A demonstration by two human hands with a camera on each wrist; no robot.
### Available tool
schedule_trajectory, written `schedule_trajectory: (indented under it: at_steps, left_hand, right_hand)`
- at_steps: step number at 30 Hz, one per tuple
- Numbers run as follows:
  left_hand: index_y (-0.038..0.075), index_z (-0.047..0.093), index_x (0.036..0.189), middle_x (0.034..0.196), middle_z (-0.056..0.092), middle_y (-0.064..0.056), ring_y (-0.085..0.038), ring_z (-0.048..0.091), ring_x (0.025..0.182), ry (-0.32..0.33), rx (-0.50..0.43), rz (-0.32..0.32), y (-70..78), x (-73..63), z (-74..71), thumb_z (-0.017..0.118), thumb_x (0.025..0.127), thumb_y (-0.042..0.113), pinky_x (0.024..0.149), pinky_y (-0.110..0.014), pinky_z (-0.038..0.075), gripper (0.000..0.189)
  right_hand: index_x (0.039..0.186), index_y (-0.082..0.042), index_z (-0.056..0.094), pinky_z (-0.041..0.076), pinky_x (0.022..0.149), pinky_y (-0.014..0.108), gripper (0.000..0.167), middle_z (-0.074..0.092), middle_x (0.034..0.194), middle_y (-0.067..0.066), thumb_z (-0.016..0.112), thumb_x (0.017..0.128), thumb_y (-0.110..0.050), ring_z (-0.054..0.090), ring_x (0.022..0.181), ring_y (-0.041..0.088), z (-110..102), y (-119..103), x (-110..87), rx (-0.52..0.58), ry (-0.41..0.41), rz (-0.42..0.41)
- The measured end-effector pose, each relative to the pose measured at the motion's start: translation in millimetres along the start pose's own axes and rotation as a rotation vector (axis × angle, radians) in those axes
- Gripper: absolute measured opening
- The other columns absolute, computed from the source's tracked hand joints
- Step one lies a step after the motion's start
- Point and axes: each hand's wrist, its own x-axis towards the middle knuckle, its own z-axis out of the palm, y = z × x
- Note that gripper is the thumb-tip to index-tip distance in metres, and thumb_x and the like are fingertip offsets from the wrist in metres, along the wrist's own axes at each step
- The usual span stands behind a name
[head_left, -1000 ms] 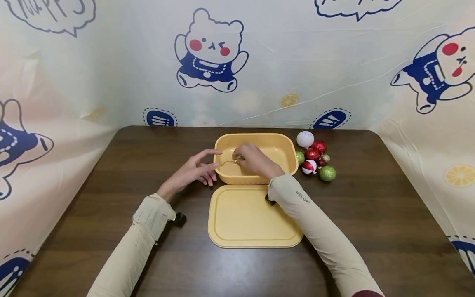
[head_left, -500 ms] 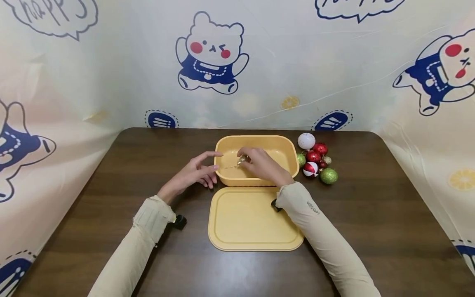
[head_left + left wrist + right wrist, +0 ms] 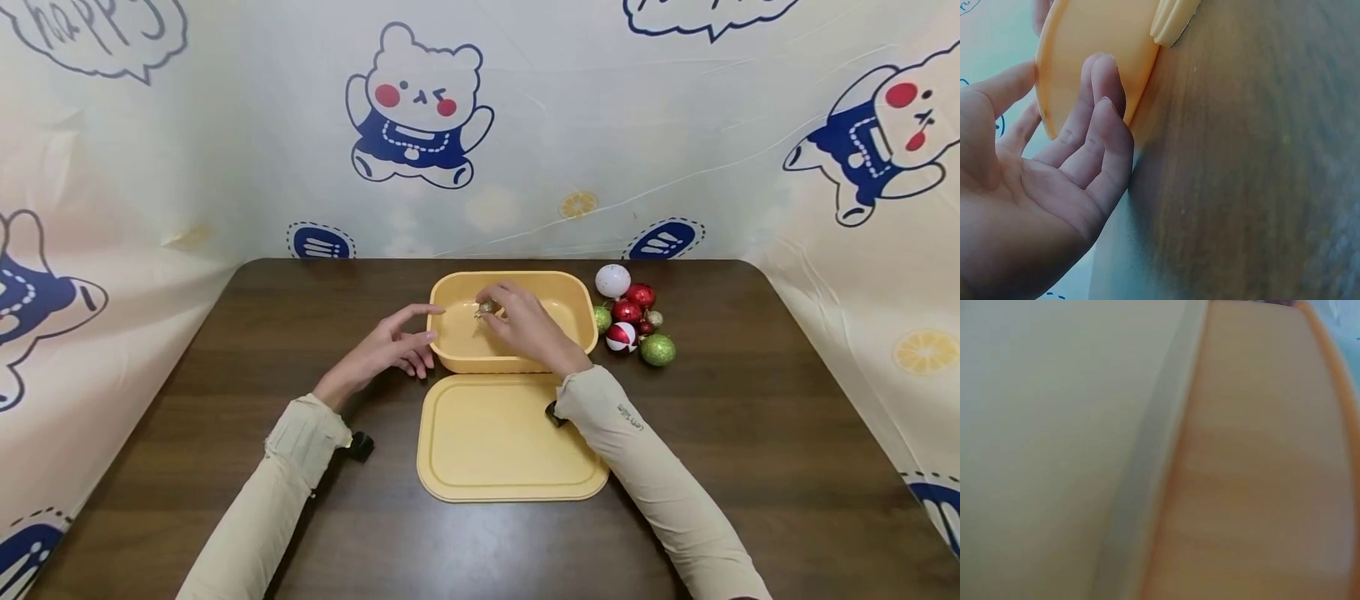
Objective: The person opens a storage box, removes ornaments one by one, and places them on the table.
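A yellow lunch-box-like container (image 3: 517, 364) stands on the table. My right hand (image 3: 528, 325) reaches into it, pinching a small gold glitter bauble (image 3: 487, 307) between thumb and fingers. At the container's left end, my left hand (image 3: 393, 343) touches the rim with index finger and thumb, its other fingers loosely bent outside the wall. The left wrist view has this hand (image 3: 1054, 169) beside the container's side (image 3: 1094, 37). In the right wrist view neither the right hand nor the bauble shows, only the blurred container wall (image 3: 1260, 456) and lid (image 3: 1054, 444).
The flat yellow lid (image 3: 510, 442) lies just in front of the container, partly under the right sleeve (image 3: 637, 442). Right of the container sits a cluster of baubles: white (image 3: 612, 281), red (image 3: 641, 296), red-and-white (image 3: 621, 337) and green (image 3: 657, 350). A printed cloth (image 3: 525, 125) hangs behind the table (image 3: 322, 308).
Inside the container, my right hand has moved slightly back with the gold bauble, and its fingers are spread wider. The thin gold string trailing leftward no longer shows. My left hand stays at the rim.
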Motion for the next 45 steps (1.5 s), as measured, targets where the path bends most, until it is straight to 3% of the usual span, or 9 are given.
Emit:
schedule_trajectory:
  at_steps: [4, 11, 19, 27, 36, 45]
  left_hand:
    - [0.028, 0.044, 0.146, 0.085, 0.068, -0.027, -0.034, 0.067, 0.067, 0.006, 0.004, 0.004, -0.4, -0.2, -2.2, 0.060, 0.101, 0.033, 0.061, -0.042, 0.058, 0.047]
    - [0.026, 0.043, 0.147, 0.086, 0.068, -0.028, -0.035, 0.067, 0.067, -0.004, 0.007, -0.002, -2.7, -2.4, -4.9, 0.059, 0.102, 0.031, 0.061, -0.041, 0.059, 0.048]
    - [0.026, 0.043, 0.146, 0.087, 0.068, -0.028, -0.036, 0.067, 0.068, 0.003, -0.001, 0.016, -1.5, -1.0, -5.3, 0.059, 0.101, 0.031, 0.062, -0.041, 0.059, 0.048]
    - [0.024, 0.042, 0.147, 0.086, 0.067, -0.028, -0.036, 0.067, 0.067, -0.005, -0.016, 0.023, -2.0, 2.0, -2.0, 0.059, 0.102, 0.030, 0.061, -0.042, 0.059, 0.049]
    - [0.026, 0.044, 0.146, 0.085, 0.067, -0.027, -0.035, 0.067, 0.067, -0.004, -0.018, 0.011, -4.6, 1.4, -2.4, 0.059, 0.102, 0.031, 0.060, -0.041, 0.058, 0.047]
    - [0.027, 0.042, 0.147, 0.086, 0.068, -0.027, -0.034, 0.068, 0.067, -0.009, 0.005, 0.026, -6.2, 2.6, -3.1, 0.058, 0.102, 0.031, 0.061, -0.040, 0.058, 0.048]
  right_hand:
    - [0.112, -0.002, 0.067, 0.055, 0.079, 0.033, 0.019, 0.063, 0.111, 0.008, 0.068, 0.094, -0.006, 0.065, 0.094, 0.018, -9, -2, -7.3, 0.001, 0.075, -0.042]
    - [0.112, -0.003, 0.066, 0.056, 0.077, 0.039, 0.018, 0.063, 0.108, 0.008, 0.068, 0.094, -0.007, 0.064, 0.092, 0.019, -30, 0, -30.3, -0.002, 0.119, -0.032]
    - [0.111, -0.002, 0.067, 0.057, 0.076, 0.046, 0.020, 0.066, 0.106, 0.011, 0.071, 0.092, -0.007, 0.065, 0.091, 0.022, -64, 3, -55.3, -0.089, 0.192, -0.015]
    - [0.111, -0.001, 0.067, 0.056, 0.073, 0.043, 0.022, 0.067, 0.106, 0.012, 0.073, 0.091, -0.007, 0.062, 0.088, 0.024, -97, 17, -86.3, -0.172, 0.234, 0.024]
    - [0.110, -0.001, 0.068, 0.052, 0.067, 0.035, 0.025, 0.065, 0.097, 0.011, 0.076, 0.087, -0.005, 0.058, 0.079, 0.021, -122, 43, -115.2, -0.251, 0.281, 0.134]
    - [0.111, -0.006, 0.069, 0.044, 0.072, 0.006, 0.022, 0.071, 0.102, 0.013, 0.072, 0.093, -0.019, 0.068, 0.089, 0.027, -144, 79, -130.9, -0.096, 0.272, 0.371]
